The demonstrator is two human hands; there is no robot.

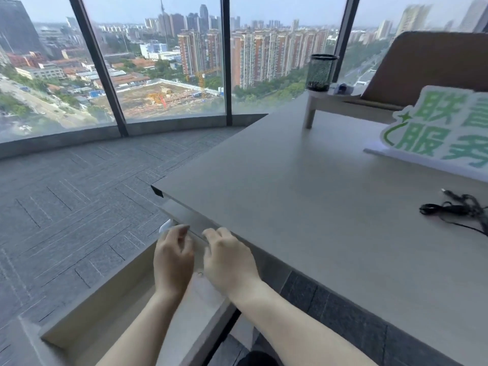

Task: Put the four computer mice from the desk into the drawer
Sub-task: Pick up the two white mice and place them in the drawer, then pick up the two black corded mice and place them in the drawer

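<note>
The drawer (105, 299) stands pulled out below the desk's (303, 194) near-left corner, and both my hands reach into it. My left hand (173, 260) curls over a white mouse (164, 227), of which only a rounded edge shows past my fingers, at the drawer's far end. Just to its right, my right hand (229, 260) has its fingers bent down under the desk edge; what it holds, if anything, is hidden. On the desk at the far right lies a black coiled cable with a USB plug (459, 208); the frame edge cuts off whatever it belongs to.
A white and green sign (435, 128) lies at the desk's right. Behind it a small riser shelf (330, 101) carries a black mesh pen cup (320, 72). A brown chair back (427, 67) rises at the far right. Grey carpet and floor-to-ceiling windows lie to the left.
</note>
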